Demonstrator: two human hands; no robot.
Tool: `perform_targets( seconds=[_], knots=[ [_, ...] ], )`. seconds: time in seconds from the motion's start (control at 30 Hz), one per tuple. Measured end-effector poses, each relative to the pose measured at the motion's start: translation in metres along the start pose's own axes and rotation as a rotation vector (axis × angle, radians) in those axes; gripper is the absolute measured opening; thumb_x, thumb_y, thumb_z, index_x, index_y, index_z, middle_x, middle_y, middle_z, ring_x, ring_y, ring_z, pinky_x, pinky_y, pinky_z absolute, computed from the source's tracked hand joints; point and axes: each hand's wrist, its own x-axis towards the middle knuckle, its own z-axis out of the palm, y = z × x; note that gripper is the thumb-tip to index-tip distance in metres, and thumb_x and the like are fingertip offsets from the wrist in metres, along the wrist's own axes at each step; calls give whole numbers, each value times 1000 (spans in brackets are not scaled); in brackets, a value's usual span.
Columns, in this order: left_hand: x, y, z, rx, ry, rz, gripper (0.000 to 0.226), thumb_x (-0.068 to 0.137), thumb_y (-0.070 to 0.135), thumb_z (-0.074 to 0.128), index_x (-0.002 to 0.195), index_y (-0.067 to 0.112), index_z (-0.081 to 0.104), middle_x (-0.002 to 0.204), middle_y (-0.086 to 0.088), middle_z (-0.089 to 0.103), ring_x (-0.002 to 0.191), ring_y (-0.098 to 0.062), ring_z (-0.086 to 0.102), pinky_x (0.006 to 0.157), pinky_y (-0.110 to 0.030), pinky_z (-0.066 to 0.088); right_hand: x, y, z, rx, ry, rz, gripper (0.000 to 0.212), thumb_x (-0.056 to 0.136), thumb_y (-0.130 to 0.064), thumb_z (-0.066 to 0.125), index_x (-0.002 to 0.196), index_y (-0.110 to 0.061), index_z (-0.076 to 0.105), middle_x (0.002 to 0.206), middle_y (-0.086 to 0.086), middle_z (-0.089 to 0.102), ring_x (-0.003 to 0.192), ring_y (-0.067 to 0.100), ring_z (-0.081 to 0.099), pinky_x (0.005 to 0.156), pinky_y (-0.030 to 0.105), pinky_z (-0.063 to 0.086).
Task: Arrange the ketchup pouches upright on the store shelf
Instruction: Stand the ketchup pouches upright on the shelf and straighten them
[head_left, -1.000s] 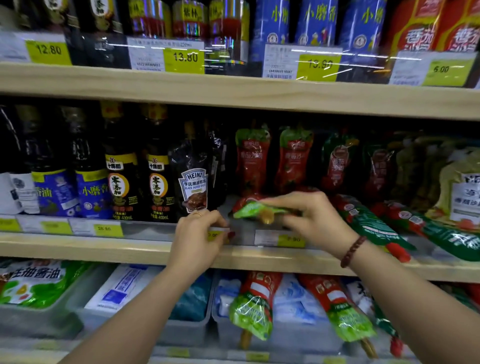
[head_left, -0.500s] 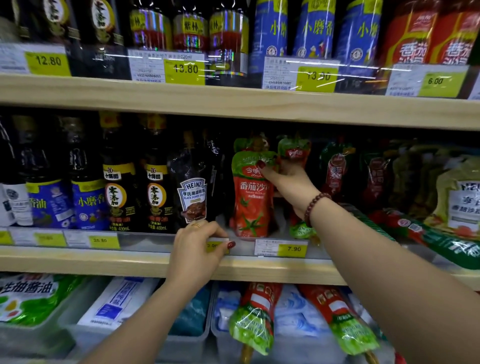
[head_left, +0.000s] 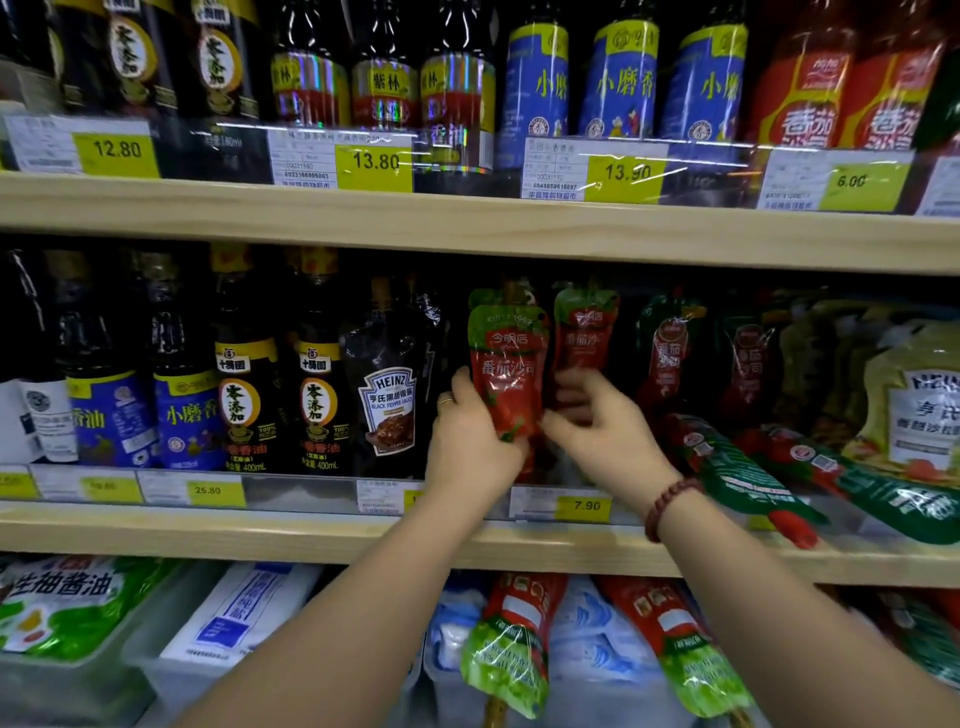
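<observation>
Nearest, a lower bin (head_left: 171, 670) is holding more pouches lying flat. On the middle shelf (head_left: 291, 535), left hand (head_left: 470, 441) is pressing its fingers and thumb against the left edge of the front ketchup pouch (head_left: 506, 374), apparently steadying it upright just behind the 7.90 price tag (head_left: 584, 505). Right hand (head_left: 597, 431) is blurred, fingers spread loose just right of that pouch, gripping nothing. Fallen pouches (head_left: 748, 478) are lying over the shelf lip to the right, likely next. Behind, a second upright pouch (head_left: 584, 332) is standing.
</observation>
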Motion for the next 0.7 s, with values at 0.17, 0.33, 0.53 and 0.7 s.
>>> perform_targets(
  seconds=[0.17, 0.33, 0.53, 0.7],
  knots=[
    [24, 3, 11, 42, -79, -133, 95, 66, 33, 77, 137, 9, 17, 123, -21, 47, 108, -38, 54, 85, -43, 50, -26, 9, -2, -388, -163, -119, 30, 79, -38, 62, 108, -35, 56, 93, -15, 64, 83, 3, 59, 69, 29, 52],
    [48, -4, 23, 218, -178, -231, 79, 67, 32, 77, 129, 8, 34, 126, -20, 45, 114, -38, 50, 92, -44, 47, -31, 13, 5, -779, -208, -304, 24, 78, -46, 56, 99, -35, 62, 99, -10, 68, 92, 16, 61, 64, 28, 39],
    [56, -14, 26, 228, -292, -283, 68, 55, 31, 84, 114, 12, 56, 117, -11, 61, 107, -30, 58, 89, -37, 51, -27, 17, 6, -746, -197, -312, 22, 79, -44, 59, 99, -35, 64, 100, -10, 69, 94, 15, 61, 66, 27, 38],
    [53, -17, 24, 153, -270, -279, 80, 48, 28, 88, 115, 13, 47, 113, -7, 61, 103, -27, 60, 81, -33, 49, -27, 17, 5, -754, -198, -304, 20, 80, -41, 58, 98, -37, 65, 99, -13, 69, 93, 12, 60, 64, 25, 36]
  ],
)
